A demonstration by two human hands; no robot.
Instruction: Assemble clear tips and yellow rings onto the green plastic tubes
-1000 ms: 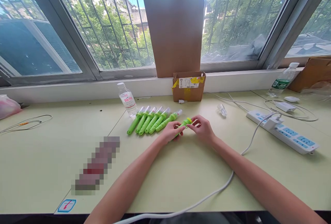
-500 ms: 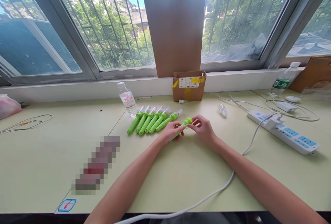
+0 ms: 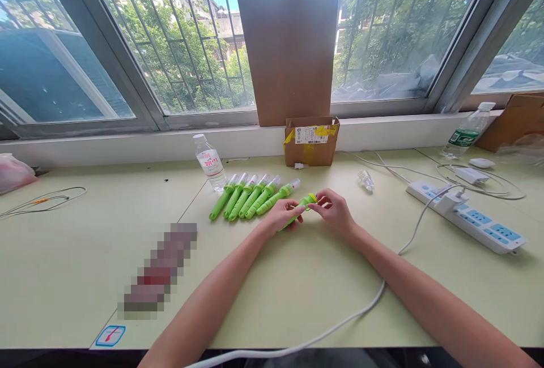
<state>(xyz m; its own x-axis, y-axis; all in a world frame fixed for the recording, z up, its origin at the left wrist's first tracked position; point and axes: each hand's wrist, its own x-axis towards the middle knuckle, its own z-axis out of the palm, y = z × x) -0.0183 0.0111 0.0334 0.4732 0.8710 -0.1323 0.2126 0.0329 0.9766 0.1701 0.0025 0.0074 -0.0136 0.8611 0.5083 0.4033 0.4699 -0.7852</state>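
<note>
A green plastic tube [image 3: 306, 202] with a yellow ring near its upper end lies slanted between my two hands. My left hand [image 3: 282, 214] is closed around its lower part, hiding much of it. At the upper end, my right hand [image 3: 335, 209] is closed, with fingertips pinching beside the yellow ring. Just left of my hands, several similar green tubes with clear caps [image 3: 250, 198] lie side by side on the table. A loose clear plastic piece [image 3: 365, 181] rests to the right, apart from my hands.
A water bottle [image 3: 209, 162] stands behind the row. Farther back is a small cardboard box [image 3: 312, 155]. On the right lie a white power strip [image 3: 467, 218] and its cables; one white cable [image 3: 369, 304] passes under my right forearm. A second bottle [image 3: 465, 133] stands far right.
</note>
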